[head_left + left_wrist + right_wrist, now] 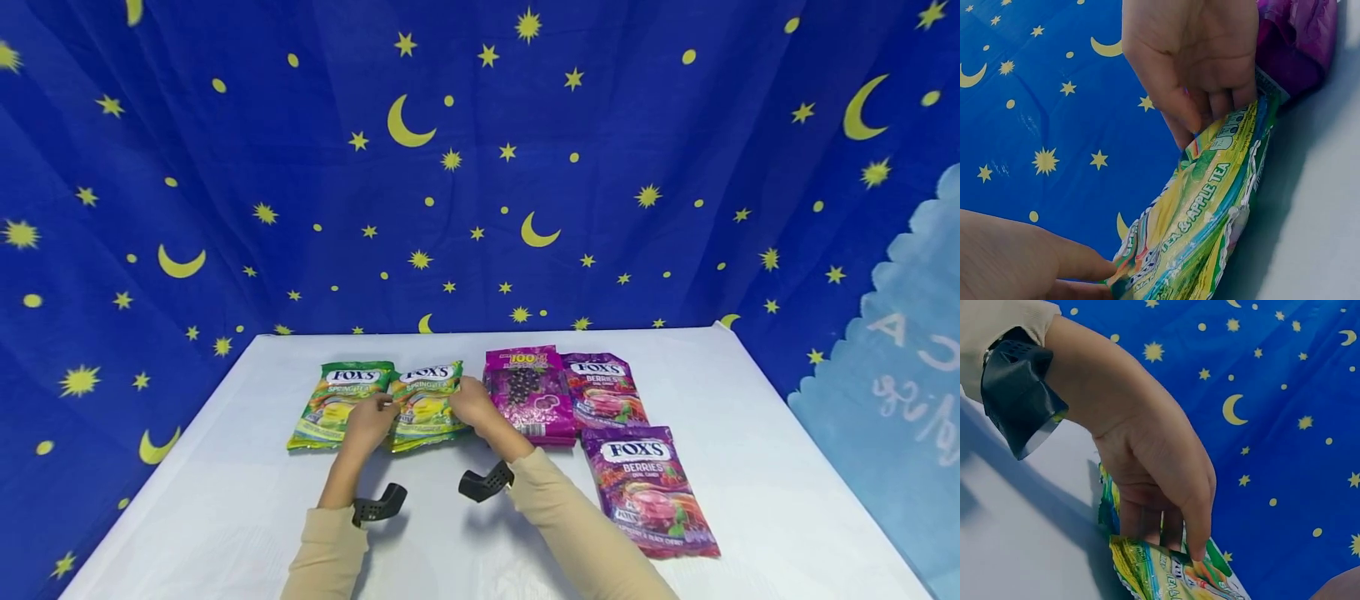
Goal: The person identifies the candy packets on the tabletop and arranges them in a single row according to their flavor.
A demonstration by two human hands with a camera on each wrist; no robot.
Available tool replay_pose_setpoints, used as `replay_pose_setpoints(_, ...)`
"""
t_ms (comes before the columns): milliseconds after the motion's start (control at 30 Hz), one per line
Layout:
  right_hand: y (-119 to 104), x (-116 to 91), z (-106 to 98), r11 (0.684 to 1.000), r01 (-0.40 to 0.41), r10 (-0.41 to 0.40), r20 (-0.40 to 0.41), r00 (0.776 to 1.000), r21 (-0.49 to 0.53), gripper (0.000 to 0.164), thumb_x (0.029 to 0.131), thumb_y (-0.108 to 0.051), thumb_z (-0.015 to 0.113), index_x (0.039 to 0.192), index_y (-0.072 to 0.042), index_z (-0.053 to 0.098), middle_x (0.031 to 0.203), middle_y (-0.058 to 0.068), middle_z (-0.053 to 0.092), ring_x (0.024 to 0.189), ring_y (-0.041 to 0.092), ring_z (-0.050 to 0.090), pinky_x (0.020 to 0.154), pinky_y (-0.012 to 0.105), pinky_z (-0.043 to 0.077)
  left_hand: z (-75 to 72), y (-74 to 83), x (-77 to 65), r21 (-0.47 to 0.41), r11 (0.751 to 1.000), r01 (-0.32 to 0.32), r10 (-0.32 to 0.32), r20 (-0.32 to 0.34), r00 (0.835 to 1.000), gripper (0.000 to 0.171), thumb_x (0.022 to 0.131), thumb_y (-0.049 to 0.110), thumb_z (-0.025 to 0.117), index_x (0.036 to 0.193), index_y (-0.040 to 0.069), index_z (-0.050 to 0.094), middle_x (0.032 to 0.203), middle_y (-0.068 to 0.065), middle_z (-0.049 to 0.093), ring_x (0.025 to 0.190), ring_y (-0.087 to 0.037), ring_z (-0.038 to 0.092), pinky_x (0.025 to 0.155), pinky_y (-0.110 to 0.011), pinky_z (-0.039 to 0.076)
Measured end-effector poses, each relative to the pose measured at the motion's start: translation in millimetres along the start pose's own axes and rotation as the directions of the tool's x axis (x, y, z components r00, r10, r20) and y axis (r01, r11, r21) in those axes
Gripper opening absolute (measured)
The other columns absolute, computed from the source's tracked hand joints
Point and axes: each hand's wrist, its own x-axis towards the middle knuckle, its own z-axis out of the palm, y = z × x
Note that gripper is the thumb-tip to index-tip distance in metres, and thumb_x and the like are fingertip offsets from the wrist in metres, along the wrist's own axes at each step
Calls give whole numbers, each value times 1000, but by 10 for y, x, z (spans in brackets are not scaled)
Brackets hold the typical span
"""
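Observation:
Two green and yellow Fox's Spring Tea candy bags lie side by side toward the back left of the table. Both hands are on the right-hand one point(424, 408). My left hand point(371, 423) pinches its left edge, with thumb and fingers either side in the right wrist view. At the opposite edge, my right hand point(472, 402) pinches the same bag, seen in the left wrist view with thumb and fingertips at the wrapper point(1200, 206). The other green bag point(330, 408) lies just left, close by my left hand.
Right of my right hand lies a magenta candy bag point(528, 396) marked 100. Beside it is a purple Fox's Berries bag point(606, 392), with another purple bag point(651, 496) nearer the front. A blue star-patterned cloth point(480, 192) hangs behind the white table point(232, 508).

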Motion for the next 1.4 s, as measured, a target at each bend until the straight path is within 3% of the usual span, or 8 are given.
replay_pose_setpoints(133,21,7,-5,999,19,-18,-23,1000,48,52,83,6,46,134,16,42,124,28,53,111,36,51,99,48,42,-6,-2,13,-68,997,40,-40,-3,999,42,96,17,52,128,-11,53,117,-32,58,71,-28,62,62,-38,54)
replay_pose_setpoints(233,27,11,-8,993,10,-5,-39,999,120,55,82,4,48,136,13,42,128,27,52,110,35,51,97,46,43,-24,10,11,-179,981,76,-76,9,997,43,97,18,53,131,-9,50,109,-28,60,52,-17,54,49,-30,49)
replay_pose_setpoints(433,13,-11,-63,958,27,-4,-80,997,285,51,84,2,52,134,6,46,115,22,59,91,26,57,77,35,48,-92,100,-15,-320,945,64,-64,12,998,42,98,17,55,129,-8,44,117,-31,58,66,-16,55,56,-31,55)
replay_pose_setpoints(633,-28,-38,-150,929,100,-66,-108,992,356,56,80,5,53,135,6,47,127,28,55,101,30,59,78,34,50,-175,172,-44,-351,935,49,-58,-17,998,43,99,20,54,132,-5,43,122,-30,58,59,-12,52,57,-30,52)
replay_pose_setpoints(767,-52,-71,-232,912,114,-76,-111,991,393,57,79,2,55,136,5,49,126,22,59,88,19,59,73,26,49,-161,227,-59,-370,929,1,-29,-69,997,41,99,19,55,130,-5,46,117,-28,61,56,-13,52,57,-35,51)
replay_pose_setpoints(867,-42,-111,-318,891,105,-66,-102,993,441,59,79,1,56,137,4,49,125,19,61,82,15,58,70,22,48,-132,287,-83,-383,922,-45,9,-95,995,41,98,19,56,130,-5,46,117,-28,61,67,-18,58,58,-36,53)
replay_pose_setpoints(1033,18,-193,-482,852,79,-46,-76,996,517,59,81,1,56,139,-1,47,126,16,60,85,15,58,69,24,49,-63,376,-127,-443,894,-64,42,-61,997,43,98,20,58,132,-3,46,120,-26,60,92,-30,60,61,-34,54)
replay_pose_setpoints(1400,184,-417,-768,857,81,-37,-96,995,509,53,87,-1,59,138,-9,48,127,11,58,82,18,56,61,26,43,127,526,-177,-518,850,-92,94,-23,995,33,95,16,62,124,2,53,108,-17,66,82,-20,61,58,-32,54)
